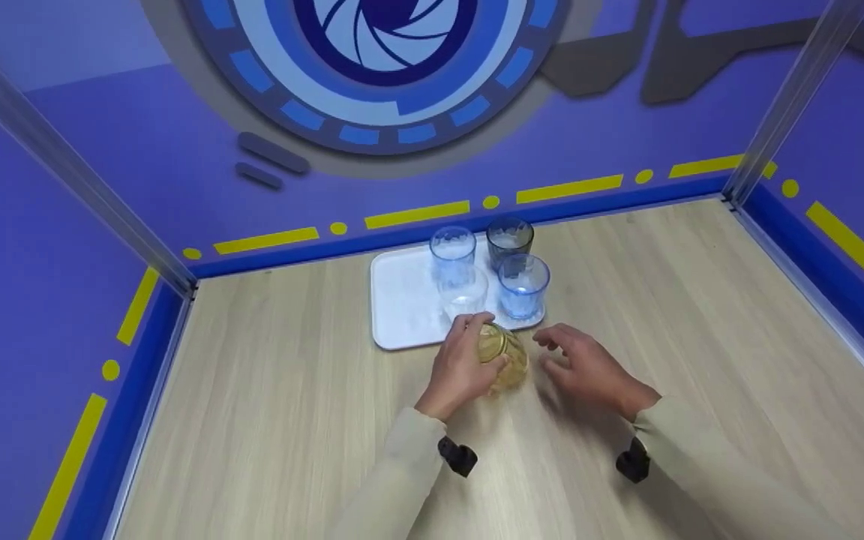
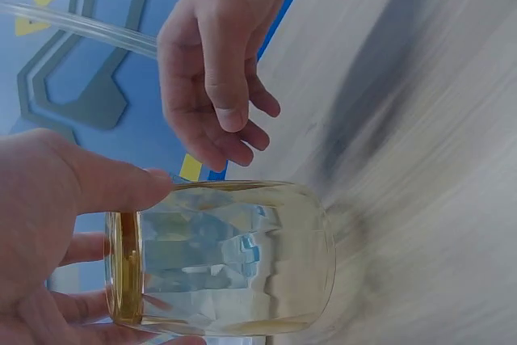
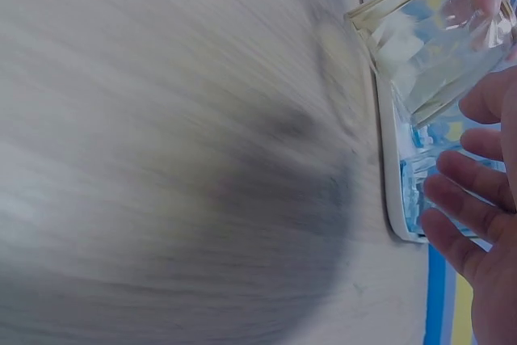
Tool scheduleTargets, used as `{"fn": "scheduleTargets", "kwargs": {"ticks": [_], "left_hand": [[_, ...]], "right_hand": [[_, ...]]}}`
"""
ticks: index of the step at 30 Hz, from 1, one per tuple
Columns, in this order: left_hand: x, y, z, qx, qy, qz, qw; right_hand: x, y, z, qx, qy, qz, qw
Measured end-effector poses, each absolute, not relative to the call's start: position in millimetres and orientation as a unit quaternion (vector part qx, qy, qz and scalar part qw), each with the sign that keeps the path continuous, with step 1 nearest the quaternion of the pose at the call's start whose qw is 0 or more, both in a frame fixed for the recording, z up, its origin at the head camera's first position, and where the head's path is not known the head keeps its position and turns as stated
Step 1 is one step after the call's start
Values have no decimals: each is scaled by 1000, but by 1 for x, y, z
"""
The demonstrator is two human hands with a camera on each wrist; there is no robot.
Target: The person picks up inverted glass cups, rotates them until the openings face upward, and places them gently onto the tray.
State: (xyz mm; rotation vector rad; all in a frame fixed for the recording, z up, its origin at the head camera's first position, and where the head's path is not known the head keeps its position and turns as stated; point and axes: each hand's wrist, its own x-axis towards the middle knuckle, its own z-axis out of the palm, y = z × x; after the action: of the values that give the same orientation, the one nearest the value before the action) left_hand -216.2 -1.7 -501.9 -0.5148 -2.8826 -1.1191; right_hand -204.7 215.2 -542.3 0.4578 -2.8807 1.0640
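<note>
My left hand (image 1: 460,369) grips an amber-tinted drinking glass (image 1: 513,369) near its rim, thumb on one side and fingers on the other. In the left wrist view the base of the glass (image 2: 242,256) points toward the tabletop, close over it. My right hand (image 1: 588,373) hovers just right of the glass, fingers loosely bent and apart from it. Beyond the hands lies a white tray (image 1: 402,307). On it stand a pale blue glass (image 1: 453,251), a dark grey glass (image 1: 510,236), a blue glass (image 1: 523,289) and a clear glass (image 1: 464,296).
The light wood table (image 1: 274,420) extends around the tray on both sides. Behind the tray rises a purple-blue printed wall (image 1: 372,187), with side walls at left and right. The tray's near edge lies right by the left fingertips.
</note>
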Motion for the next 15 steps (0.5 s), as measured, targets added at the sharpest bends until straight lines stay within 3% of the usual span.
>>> {"fn": "scheduleTargets", "kwargs": {"ticks": [15], "left_hand": [[-216, -21, -507, -141, -868, -475, -31]], "right_hand": [[-204, 213, -548, 104, -911, 399, 20]]}}
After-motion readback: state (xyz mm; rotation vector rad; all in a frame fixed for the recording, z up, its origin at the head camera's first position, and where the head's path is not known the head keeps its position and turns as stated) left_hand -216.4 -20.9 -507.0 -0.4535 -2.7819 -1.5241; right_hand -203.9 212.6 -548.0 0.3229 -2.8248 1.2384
